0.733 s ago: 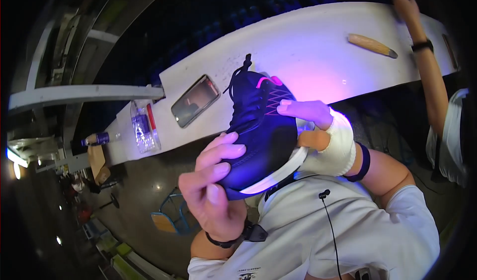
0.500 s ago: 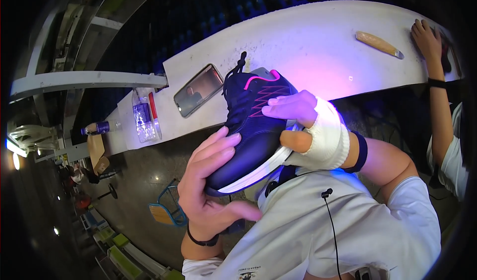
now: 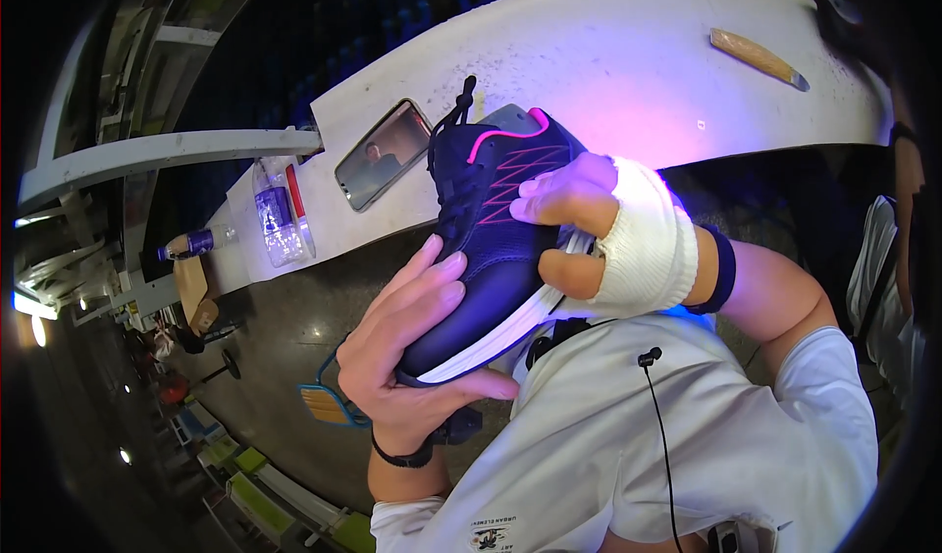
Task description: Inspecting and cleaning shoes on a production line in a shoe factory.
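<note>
A black sneaker (image 3: 488,263) with pink stitching, a pink collar edge and a white sole is held in front of me, toe toward me and laces to the left. My left hand (image 3: 402,342) wraps round its toe, fingers over the upper and thumb along the sole side. On the shoe's right side my right hand (image 3: 589,229), in a white fingerless glove, grips the midfoot, its fingers on the stitched side and its thumb at the white sole. Something grey sits inside the shoe's opening.
On the white bench lie a phone (image 3: 383,156), a clear plastic bottle (image 3: 279,214), a red-handled item (image 3: 295,195) and a wooden-handled blade (image 3: 758,58). Another bottle (image 3: 196,243) is further left. A co-worker's arm (image 3: 909,180) is at the right edge. A stool (image 3: 332,404) stands below.
My left thumb has come in against the sole side, and both hands keep hold of the sneaker. The view has shifted slightly, and the co-worker's hand has left its place on the bench.
</note>
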Demonstrator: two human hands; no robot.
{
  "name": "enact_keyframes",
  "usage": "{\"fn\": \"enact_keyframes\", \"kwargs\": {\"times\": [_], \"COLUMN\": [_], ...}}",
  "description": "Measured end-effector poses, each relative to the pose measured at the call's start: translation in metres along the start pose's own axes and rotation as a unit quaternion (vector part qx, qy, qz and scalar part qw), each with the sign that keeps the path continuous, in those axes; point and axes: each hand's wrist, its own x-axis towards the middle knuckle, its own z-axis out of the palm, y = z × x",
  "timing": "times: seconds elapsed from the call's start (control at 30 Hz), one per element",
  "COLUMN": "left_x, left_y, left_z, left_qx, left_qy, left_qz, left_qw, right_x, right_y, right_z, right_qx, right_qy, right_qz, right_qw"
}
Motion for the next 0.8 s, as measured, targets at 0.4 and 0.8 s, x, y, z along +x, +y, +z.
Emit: {"fn": "enact_keyframes", "kwargs": {"times": [0.4, 0.8], "left_x": [-0.011, 0.003], "left_y": [-0.016, -0.037], "left_z": [-0.006, -0.046], "left_qx": [-0.070, -0.157], "left_qy": [0.028, -0.034], "left_qz": [-0.036, -0.146], "left_qw": [0.996, 0.976], "right_x": [-0.005, -0.035], "right_y": [0.006, 0.044], "right_z": [-0.003, 0.042], "right_qx": [0.015, 0.028], "right_qy": [-0.161, -0.029], "right_qz": [0.133, 0.051], "right_qw": [0.978, 0.998]}}
